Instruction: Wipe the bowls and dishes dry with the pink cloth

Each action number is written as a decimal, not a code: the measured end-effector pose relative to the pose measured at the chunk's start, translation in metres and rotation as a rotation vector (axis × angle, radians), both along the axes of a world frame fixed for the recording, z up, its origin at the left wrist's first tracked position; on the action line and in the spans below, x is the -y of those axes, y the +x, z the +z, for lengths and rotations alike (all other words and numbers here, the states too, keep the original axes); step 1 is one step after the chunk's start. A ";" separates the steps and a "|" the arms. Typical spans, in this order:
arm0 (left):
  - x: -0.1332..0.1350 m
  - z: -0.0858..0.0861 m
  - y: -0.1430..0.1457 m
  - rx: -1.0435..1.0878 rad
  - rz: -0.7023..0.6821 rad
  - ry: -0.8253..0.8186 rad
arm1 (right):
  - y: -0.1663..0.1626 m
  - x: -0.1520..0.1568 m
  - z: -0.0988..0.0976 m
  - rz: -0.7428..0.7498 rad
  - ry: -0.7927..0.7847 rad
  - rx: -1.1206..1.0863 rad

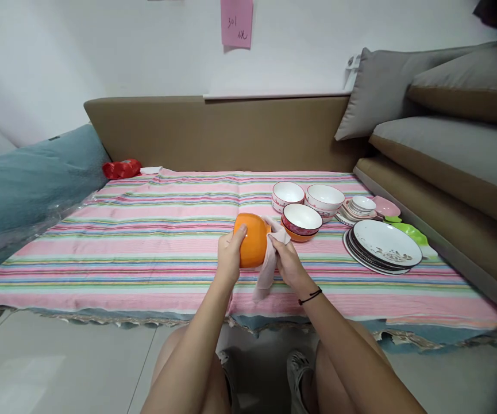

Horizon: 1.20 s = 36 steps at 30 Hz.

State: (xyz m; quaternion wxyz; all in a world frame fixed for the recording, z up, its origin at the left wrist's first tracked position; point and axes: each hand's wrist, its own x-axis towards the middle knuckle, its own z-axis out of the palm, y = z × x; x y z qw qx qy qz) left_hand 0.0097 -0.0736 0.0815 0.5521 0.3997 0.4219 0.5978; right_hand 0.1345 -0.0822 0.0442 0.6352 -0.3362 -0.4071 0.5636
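An orange bowl (252, 246) is held up on its side above the striped cloth (145, 247). My left hand (230, 256) grips the bowl's left side, thumb over its top. My right hand (286, 260) is closed on a pale pink rag (267, 270) and presses it against the bowl's right side; the rag's tail hangs down below. A black band circles my right wrist.
Just beyond the bowl stand a red-rimmed bowl (302, 220) on an orange one, and two white bowls (288, 194). To the right lie a stack of plates (386, 244), small saucers (360, 208) and green and pink dishes. Cushions at right, blue bolster at left.
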 end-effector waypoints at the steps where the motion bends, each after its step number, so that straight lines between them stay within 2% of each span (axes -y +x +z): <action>1: -0.001 0.000 -0.001 0.029 0.017 -0.022 | 0.001 0.002 0.001 0.014 0.025 0.034; 7: -0.008 0.004 -0.006 0.220 0.088 -0.103 | 0.002 0.004 -0.001 0.053 0.050 0.104; 10: -0.011 0.006 -0.008 0.280 0.107 -0.103 | 0.001 0.002 -0.001 0.019 0.069 0.106; 16: -0.010 0.004 -0.011 0.267 0.081 -0.081 | 0.002 0.007 0.001 -0.066 0.084 0.305; 23: -0.007 0.009 -0.011 0.203 0.057 -0.082 | 0.003 0.018 0.008 -0.016 0.271 0.467; 25: -0.004 0.010 -0.010 0.108 0.000 -0.096 | 0.003 0.019 0.008 -0.002 0.265 0.465; 30: 0.005 0.006 -0.007 -0.100 -0.261 -0.079 | 0.004 0.017 0.007 0.017 0.260 0.469; 33: 0.006 0.004 -0.006 -0.109 -0.322 -0.080 | 0.007 0.014 0.007 -0.029 0.337 0.533; 36: 0.005 0.002 -0.007 -0.182 -0.320 -0.021 | 0.008 0.013 0.004 -0.050 0.359 0.621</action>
